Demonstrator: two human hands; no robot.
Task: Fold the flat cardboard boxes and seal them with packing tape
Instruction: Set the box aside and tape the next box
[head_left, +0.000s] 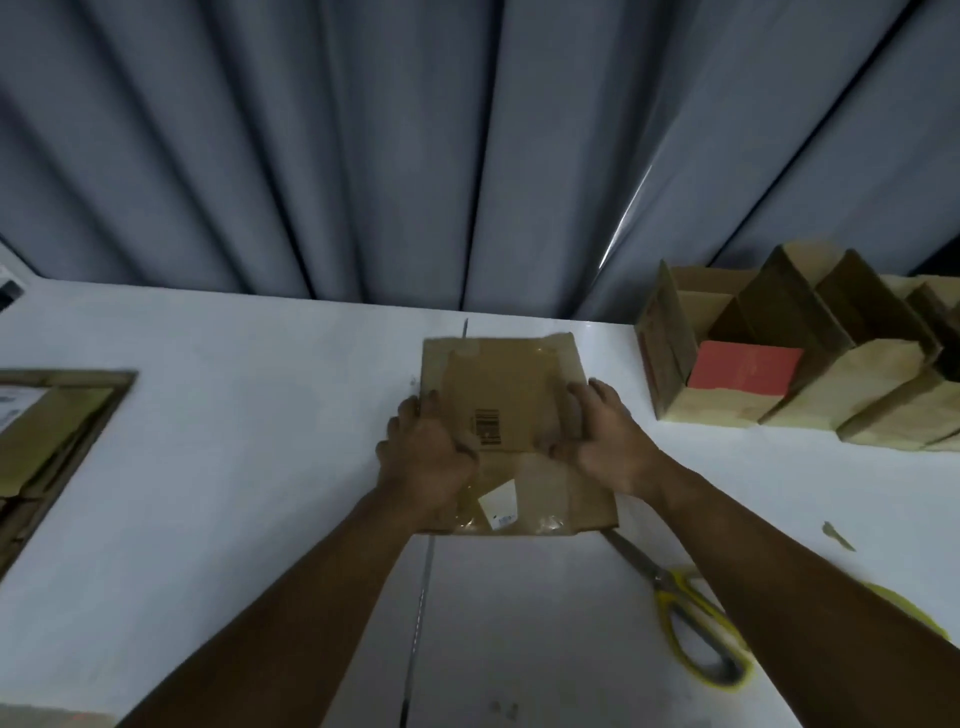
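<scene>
Cardboard box (501, 395) lies flat in the middle of the white table (208, 467). The left hand (426, 452) and right hand (605, 431) grip its left and right edges, fingers curled round the board. Yellow-handled scissors (670, 584) lie near right, and folded boxes (872, 379) stand far right.

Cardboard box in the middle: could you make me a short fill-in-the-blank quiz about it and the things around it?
1. The left hand and right hand both hold the cardboard box, which bears a black ____ print.
2. The scissors on the white table have ____ handles.
3. The open boxes stand on the person's ____ side.
Missing words: barcode; yellow; right.
</scene>
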